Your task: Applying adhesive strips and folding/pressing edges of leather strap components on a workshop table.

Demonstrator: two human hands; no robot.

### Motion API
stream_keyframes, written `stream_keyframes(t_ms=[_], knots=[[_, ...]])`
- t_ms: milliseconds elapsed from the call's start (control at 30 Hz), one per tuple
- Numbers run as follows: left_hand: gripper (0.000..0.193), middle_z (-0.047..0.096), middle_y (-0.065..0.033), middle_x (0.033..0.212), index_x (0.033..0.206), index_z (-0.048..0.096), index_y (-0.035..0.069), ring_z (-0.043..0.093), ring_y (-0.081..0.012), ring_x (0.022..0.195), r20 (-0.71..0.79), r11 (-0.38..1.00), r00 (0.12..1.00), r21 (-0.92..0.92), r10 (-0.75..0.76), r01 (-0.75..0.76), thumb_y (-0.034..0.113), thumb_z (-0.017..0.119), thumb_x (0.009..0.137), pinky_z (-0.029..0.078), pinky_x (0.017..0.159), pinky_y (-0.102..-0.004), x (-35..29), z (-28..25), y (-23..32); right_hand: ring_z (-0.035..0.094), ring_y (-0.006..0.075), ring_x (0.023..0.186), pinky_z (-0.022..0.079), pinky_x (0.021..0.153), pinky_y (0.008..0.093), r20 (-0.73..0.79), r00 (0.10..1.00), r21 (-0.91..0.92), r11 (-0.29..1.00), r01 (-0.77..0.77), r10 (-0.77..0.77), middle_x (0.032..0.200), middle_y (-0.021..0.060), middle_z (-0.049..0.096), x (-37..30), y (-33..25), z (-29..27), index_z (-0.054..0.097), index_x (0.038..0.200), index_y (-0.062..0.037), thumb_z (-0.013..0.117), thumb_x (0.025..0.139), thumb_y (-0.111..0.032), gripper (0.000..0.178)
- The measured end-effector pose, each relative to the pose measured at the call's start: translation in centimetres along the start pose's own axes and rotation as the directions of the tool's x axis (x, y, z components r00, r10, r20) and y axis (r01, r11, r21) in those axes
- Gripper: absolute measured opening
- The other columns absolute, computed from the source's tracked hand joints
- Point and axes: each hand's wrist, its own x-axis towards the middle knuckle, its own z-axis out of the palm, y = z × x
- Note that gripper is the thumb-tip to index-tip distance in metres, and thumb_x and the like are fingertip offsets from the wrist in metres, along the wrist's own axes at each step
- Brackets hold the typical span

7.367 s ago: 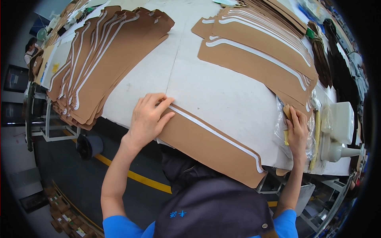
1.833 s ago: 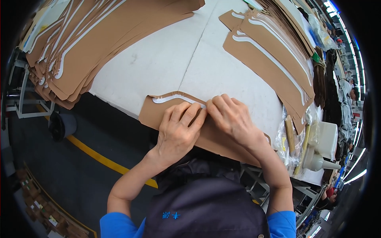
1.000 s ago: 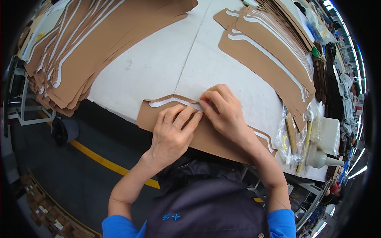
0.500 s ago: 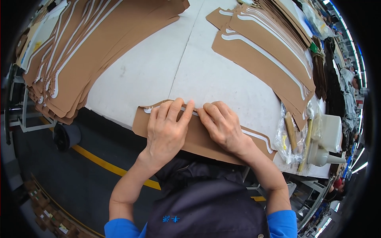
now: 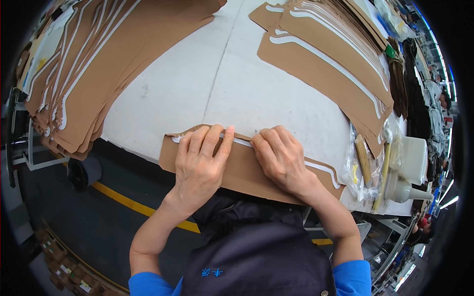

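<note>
A brown leather-like panel (image 5: 240,173) lies along the near edge of the white table, with part of it over the edge in front of me. A white strip (image 5: 322,169) runs near its far border and shows between and beside my hands. My left hand (image 5: 200,160) is closed on that far border, left of the panel's middle, fingertips bent over the edge. Just to its right, my right hand (image 5: 280,158) pinches the same border, thumb and fingers drawn together. The fingertips partly hide the edge they hold.
A fanned stack of brown panels with white strips (image 5: 94,84) lies at the left, another stack (image 5: 321,74) at the far right. Near right are a wooden-handled tool (image 5: 363,160) in clear plastic, and a whitish plastic bottle (image 5: 406,192). A dark bucket (image 5: 85,172) stands on the floor.
My left hand has shifted slightly left along the panel's border, widening the gap between the hands. My right hand stays at nearly the same spot. The whole view has shifted slightly.
</note>
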Motion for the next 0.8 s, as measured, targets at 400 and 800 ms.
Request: stream_keyframes(t_ms=[400, 800], knots=[[0.045, 0.064, -0.0155, 0.123, 0.125, 0.070, -0.008, 0.063, -0.0314, 0.118, -0.011, 0.992, 0.996, -0.097, 0.084, -0.085, 0.003, 0.070, 0.082, 0.057, 0.099, -0.0421, 0.8, 0.8, 0.7, 0.057, 0.0230, 0.080, 0.048, 0.067, 0.0335, -0.032, 0.997, 0.044, 0.997, -0.065, 0.066, 0.092, 0.0093, 0.057, -0.5, 0.3, -0.1, 0.065, 0.098, -0.0012, 0.070, 0.075, -0.003, 0.023], [0.041, 0.067, -0.0099, 0.122, 0.126, 0.074, 0.000, 0.065, -0.0286, 0.118, -0.023, 0.992, 0.998, -0.115, 0.057, -0.059, -0.002, 0.068, 0.085, 0.055, 0.106, -0.0518, 0.9, 1.3, 1.9, 0.059, 0.0271, 0.086, 0.049, 0.074, 0.0388, 0.001, 0.989, 0.079, 0.985, -0.150, 0.151, 0.098, 0.0100, 0.060, -1.6, 0.0, -1.8, 0.066, 0.099, -0.0007, 0.073, 0.076, -0.001, 0.025]])
